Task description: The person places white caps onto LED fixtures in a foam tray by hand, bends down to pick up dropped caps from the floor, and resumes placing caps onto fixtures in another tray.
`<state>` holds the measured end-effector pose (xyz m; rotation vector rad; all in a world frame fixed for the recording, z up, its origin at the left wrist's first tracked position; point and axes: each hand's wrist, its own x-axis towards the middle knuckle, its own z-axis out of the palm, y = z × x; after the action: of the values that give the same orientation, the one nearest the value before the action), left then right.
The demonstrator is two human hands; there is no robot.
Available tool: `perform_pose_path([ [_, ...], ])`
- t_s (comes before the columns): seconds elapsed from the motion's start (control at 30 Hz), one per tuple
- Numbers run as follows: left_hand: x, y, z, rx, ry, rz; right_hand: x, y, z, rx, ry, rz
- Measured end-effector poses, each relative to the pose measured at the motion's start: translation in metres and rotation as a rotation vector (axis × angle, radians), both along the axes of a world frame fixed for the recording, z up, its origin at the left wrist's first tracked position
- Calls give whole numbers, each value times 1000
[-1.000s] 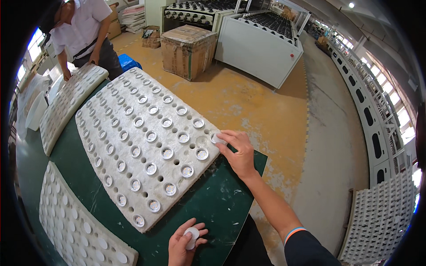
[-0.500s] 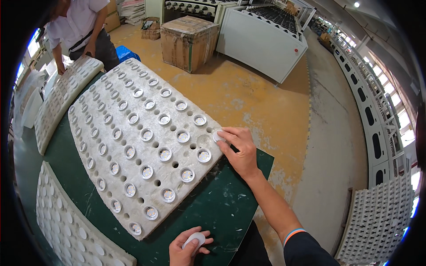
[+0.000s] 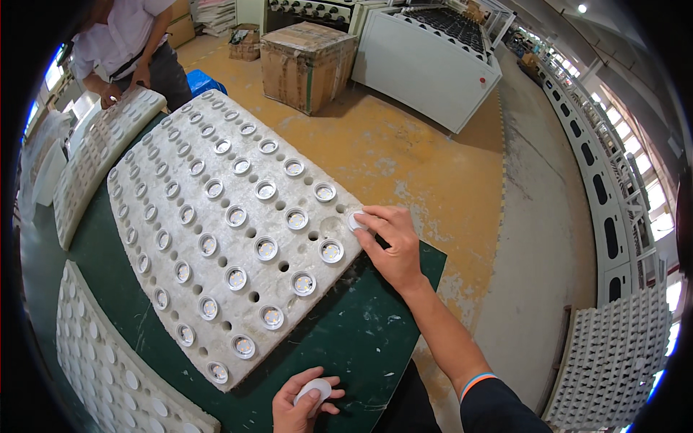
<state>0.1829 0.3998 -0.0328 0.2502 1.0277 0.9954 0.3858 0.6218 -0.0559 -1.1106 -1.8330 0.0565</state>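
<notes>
A large white foam board lies on the dark green table. It holds rows of round lamp cups, several showing small yellow-dotted circuit boards inside. At the board's right corner, my right hand pinches a white round cover between thumb and fingers, over the corner position. Whether the cover is seated there is hidden by my fingers. Below the board's front edge, my left hand holds white discs under its thumb; how many are stacked cannot be made out.
Another foam board with white-topped pieces lies at lower left. A co-worker handles a further foam board at far left. A cardboard box and a white machine stand beyond. Perforated panels stand at lower right.
My right hand stays at the board's corner with the cover, and my left hand keeps its discs. The view has shifted slightly. The co-worker's hands have moved on their board.
</notes>
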Motion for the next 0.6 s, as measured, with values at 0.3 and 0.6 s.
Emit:
perform_pose_path([
  [0.3, 0, -1, -2, 3, -6, 3, 1, 0, -1, -11, -10, 11],
  [0.6, -2, 2, -3, 4, -35, 10, 3, 3, -4, -14, -30, 33],
])
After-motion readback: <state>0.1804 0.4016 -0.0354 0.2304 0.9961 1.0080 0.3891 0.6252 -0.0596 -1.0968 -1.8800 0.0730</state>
